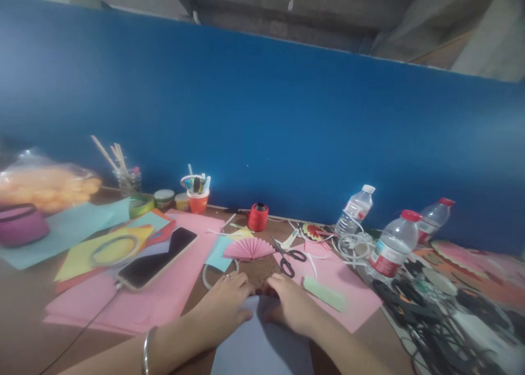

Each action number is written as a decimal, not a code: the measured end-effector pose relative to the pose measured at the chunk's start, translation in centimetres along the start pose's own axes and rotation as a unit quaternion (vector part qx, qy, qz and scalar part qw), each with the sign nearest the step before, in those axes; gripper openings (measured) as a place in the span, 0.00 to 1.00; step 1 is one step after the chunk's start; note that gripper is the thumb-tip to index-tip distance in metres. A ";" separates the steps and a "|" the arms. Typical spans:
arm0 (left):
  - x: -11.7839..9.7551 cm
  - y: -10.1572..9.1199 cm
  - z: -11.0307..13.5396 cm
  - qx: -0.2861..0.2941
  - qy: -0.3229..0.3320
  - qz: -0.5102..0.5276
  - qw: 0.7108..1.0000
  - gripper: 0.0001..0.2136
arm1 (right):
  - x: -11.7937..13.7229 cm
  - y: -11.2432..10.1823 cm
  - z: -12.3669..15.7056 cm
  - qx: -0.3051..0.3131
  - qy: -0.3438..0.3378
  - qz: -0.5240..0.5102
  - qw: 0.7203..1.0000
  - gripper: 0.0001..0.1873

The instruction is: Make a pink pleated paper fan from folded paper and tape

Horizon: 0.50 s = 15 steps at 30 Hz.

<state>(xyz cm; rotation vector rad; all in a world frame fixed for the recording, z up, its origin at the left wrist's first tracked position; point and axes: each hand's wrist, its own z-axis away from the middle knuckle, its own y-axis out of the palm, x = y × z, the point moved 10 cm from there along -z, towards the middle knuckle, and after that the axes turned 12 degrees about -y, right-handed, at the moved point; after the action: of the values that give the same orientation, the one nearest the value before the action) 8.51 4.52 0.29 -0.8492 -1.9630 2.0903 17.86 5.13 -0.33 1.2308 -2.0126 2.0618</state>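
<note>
A pale lavender sheet of paper [260, 350] lies on the brown table right in front of me. My left hand [227, 306] grips its far edge at the left, thumb on top and fingers curled over. At the right of the same edge, my right hand [292, 305] pinches the paper in a similar way; its fingertips are partly hidden. Just beyond my hands sits a pleated pink paper fan [249, 248]. Black-handled scissors [288, 259] lie open to its right. A spool of red thread [258, 217] stands behind the fan.
Coloured paper sheets [102, 255] and a phone [158, 259] on a cable lie left. A cup of tools [198, 201] stands at the back. To the right are a pink sheet [361, 304], a green strip [325, 293], plastic bottles [396, 246] and tangled black cables [426, 320]. A blue wall [262, 101] rises behind.
</note>
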 end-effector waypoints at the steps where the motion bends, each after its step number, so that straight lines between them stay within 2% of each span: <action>1: 0.3 0.0 -0.2 -0.001 -0.005 0.010 1.000 0.09 | 0.0 -0.1 -0.1 -0.006 -0.006 -0.008 1.000 0.12; 5: 0.8 -0.1 -0.6 0.003 0.000 0.040 0.999 0.08 | 0.2 -0.1 -0.1 -0.033 -0.038 -0.031 0.998 0.07; 9: 1.0 0.2 -0.8 0.001 0.007 0.037 0.999 0.04 | -0.3 0.5 0.1 -0.051 -0.039 -0.039 0.997 0.07; 15: 1.2 -0.1 -1.0 -0.018 0.009 0.045 0.999 0.06 | -0.6 0.9 0.1 -0.062 -0.047 -0.039 0.996 0.08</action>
<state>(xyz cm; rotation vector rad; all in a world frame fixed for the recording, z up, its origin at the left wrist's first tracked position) 7.95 6.02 0.06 -0.9763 -1.9950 2.0926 17.88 5.14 -1.39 1.3830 -2.0579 1.8485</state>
